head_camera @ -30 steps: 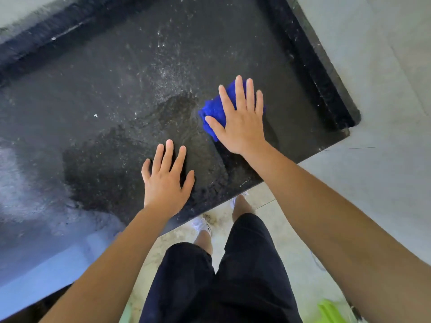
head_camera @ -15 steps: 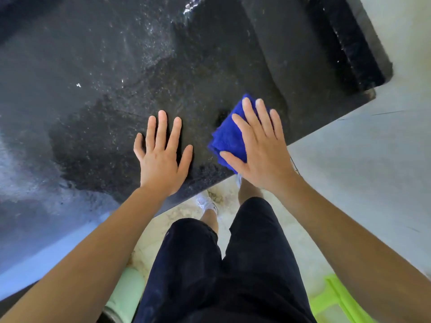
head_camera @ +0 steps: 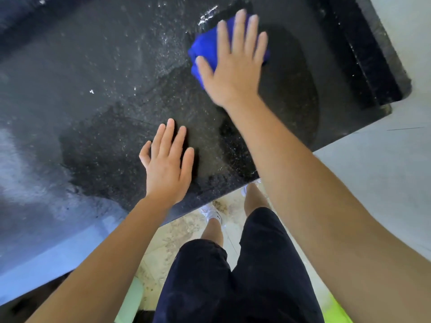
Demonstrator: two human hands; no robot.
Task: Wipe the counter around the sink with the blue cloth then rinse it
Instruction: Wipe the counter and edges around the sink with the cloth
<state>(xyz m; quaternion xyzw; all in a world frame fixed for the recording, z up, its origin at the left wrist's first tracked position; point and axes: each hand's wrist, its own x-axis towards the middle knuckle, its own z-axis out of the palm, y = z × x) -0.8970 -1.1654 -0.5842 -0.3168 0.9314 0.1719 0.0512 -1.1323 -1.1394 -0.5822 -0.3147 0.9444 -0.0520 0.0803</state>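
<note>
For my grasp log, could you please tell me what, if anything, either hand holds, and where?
Nothing is gripped. The right hand presses flat on the crumpled blue cloth, fingers straight; the left hand rests on the dark speckled stone counter.

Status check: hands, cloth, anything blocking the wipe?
Right hand flat, pressing bunched blue cloth on wet black speckled counter. Left hand flat on counter, near front edge. Ahead of cloth: only water streaks.

A bunched, bright blue cloth (head_camera: 203,51) lies on the wet, dark speckled stone tabletop (head_camera: 105,78), toward its far right corner, mostly covered by the flat right hand (head_camera: 233,73).
</note>
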